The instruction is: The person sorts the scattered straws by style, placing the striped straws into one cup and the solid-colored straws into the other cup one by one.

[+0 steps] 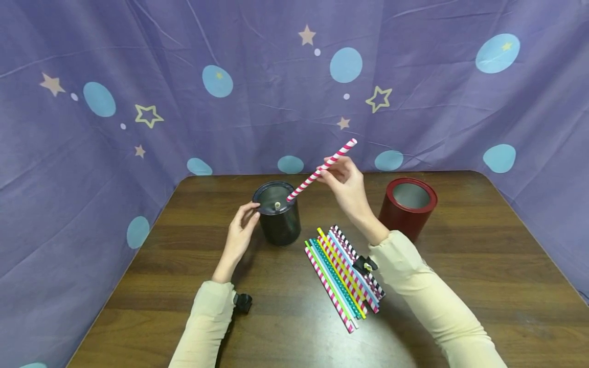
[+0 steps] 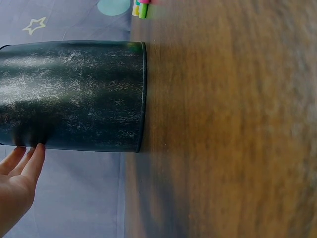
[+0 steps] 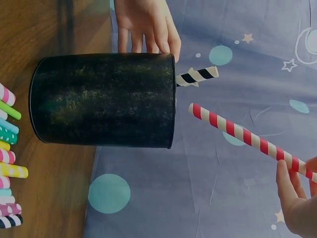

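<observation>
Straw [image 1: 308, 181] over black can [image 1: 279, 227] — second straw [image 3: 200, 75] inside, red can [image 1: 402, 220] apart

Brown wood-grain tabletop [image 1: 488, 255] w/ rounded far corners is carrying everything. Blk can [image 1: 279, 227] is standing upright toward the far L, open end up; dk red can [image 1: 400, 220] is standing upright farther R, also open-topped. Bunch of straws [image 1: 342, 281] is lying nearer the front, btwn the cans L-to-R, slanting, mixed colors: pink/wht stripes, plain grn, teal w/ dots, yel, blk/wht etc.
</observation>
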Demonstrator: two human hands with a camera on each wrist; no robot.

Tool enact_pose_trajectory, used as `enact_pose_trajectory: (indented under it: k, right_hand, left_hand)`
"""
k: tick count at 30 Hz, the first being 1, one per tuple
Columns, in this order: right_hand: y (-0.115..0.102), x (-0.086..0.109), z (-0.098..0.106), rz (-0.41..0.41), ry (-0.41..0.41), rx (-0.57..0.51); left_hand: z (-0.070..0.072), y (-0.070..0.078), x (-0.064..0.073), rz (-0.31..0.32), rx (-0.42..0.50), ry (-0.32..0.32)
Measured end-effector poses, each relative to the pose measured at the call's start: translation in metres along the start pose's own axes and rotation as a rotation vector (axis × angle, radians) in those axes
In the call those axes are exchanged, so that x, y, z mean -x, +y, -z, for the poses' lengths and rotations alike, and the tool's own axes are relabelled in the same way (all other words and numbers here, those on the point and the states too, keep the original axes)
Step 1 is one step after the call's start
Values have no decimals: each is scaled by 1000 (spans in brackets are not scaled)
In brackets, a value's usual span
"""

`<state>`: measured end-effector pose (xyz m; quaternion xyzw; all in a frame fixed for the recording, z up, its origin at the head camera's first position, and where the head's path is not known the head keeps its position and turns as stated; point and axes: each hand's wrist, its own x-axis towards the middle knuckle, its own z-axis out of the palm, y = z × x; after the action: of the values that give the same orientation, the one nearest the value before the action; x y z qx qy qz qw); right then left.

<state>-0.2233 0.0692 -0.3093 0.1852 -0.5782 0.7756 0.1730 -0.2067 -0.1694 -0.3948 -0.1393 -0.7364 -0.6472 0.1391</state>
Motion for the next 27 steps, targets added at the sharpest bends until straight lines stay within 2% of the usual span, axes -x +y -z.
enact_pose_trajectory:
  k: [12, 16, 22, 27]
  right_hand:
    - [14, -1, -12, -9, -14, 10]
    - [18, -1, -15, -13, -45, 63]
    - [22, 1, -13, -1, -113, 213]
    - [22, 4, -8, -19, -134, 257]
  left_hand:
    - [-1, 1, 0, -1, 4, 5]
    - [-1, 1, 0, 3, 3, 8]
    - [-1, 0, 0, 0, 1, 6]
    - [0, 0, 0, 0, -7, 6]
